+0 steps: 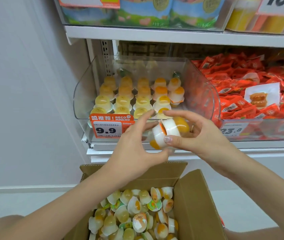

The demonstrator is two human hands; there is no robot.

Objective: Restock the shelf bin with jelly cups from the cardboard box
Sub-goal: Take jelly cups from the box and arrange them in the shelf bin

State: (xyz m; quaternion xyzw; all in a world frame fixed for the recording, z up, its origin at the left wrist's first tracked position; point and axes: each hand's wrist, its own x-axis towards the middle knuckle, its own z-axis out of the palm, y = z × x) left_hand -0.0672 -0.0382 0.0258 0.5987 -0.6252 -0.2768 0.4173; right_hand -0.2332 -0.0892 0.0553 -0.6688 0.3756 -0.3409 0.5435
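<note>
Both hands point(205, 135) point(134, 144) grip two jelly cups point(169, 134) lid-to-lid, axis sideways | shelf bin point(85, 94) just behind, above cardboard box point(195, 196)

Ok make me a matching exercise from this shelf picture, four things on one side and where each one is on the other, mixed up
Things:
1. cardboard box
2. red snack packets
3. 9.9 price tag
4. two jelly cups

Places:
A. between the left hand and right hand
B. on the front of the clear bin
C. below the shelf, open, full of loose cups
D. in the bin to the right of the cups

Pairs: 1-C, 2-D, 3-B, 4-A
</note>
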